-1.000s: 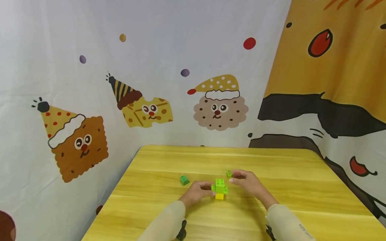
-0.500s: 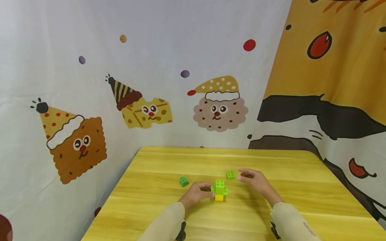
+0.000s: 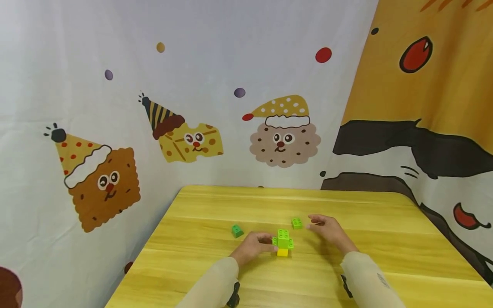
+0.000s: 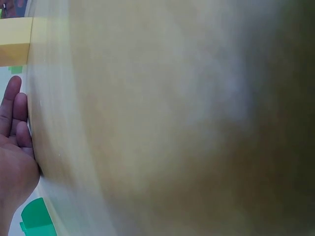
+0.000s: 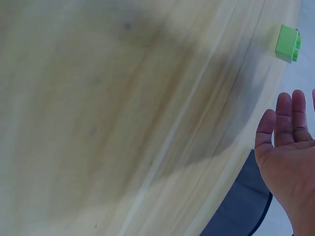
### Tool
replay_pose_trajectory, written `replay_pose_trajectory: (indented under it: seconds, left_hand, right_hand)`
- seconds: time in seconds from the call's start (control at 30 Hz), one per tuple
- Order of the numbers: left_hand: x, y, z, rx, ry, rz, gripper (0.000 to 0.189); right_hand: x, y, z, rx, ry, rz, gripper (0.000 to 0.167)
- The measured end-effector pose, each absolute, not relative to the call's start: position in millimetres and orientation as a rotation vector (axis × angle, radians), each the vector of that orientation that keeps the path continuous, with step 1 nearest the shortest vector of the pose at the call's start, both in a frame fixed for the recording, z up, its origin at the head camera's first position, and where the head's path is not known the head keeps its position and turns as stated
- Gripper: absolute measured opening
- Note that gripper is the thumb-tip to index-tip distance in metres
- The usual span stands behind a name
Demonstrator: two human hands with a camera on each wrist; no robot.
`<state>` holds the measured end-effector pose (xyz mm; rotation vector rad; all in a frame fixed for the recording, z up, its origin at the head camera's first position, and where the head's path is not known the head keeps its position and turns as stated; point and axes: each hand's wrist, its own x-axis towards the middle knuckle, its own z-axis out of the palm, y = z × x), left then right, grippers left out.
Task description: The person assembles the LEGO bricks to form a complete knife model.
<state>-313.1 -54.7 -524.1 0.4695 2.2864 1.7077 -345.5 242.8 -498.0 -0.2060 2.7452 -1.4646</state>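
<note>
Two pale sleeves (image 3: 215, 280) come in over the wooden table (image 3: 296, 284). The left hand (image 3: 252, 247) has its thumb and fingers partly spread at the left side of an upright stack (image 3: 283, 240), light green blocks on a yellow one; whether they grip it I cannot tell. Farther out, the right hand (image 3: 327, 228) is loosely open, holding nothing. A dark green block (image 3: 237, 231) lies left of the stack, a loose light green block (image 3: 297, 223) just beside the right fingertips. Behind hangs a cartoon-printed cloth (image 3: 215, 72)
</note>
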Motion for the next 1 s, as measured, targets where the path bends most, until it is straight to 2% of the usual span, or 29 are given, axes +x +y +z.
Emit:
replay_pose_trajectory:
  seconds: [0.33,1.0]
  left_hand:
    - [-313,-54,-526,0.440,2.274,1.701,0.035]
    - [-312,-52,-524,0.389,2.295,1.692,0.033]
  right_hand:
    - [-366,232,-509,-0.178,2.728,-1.415,0.053]
    - [-381,222,-520,-0.165,2.738,-1.361,0.055]
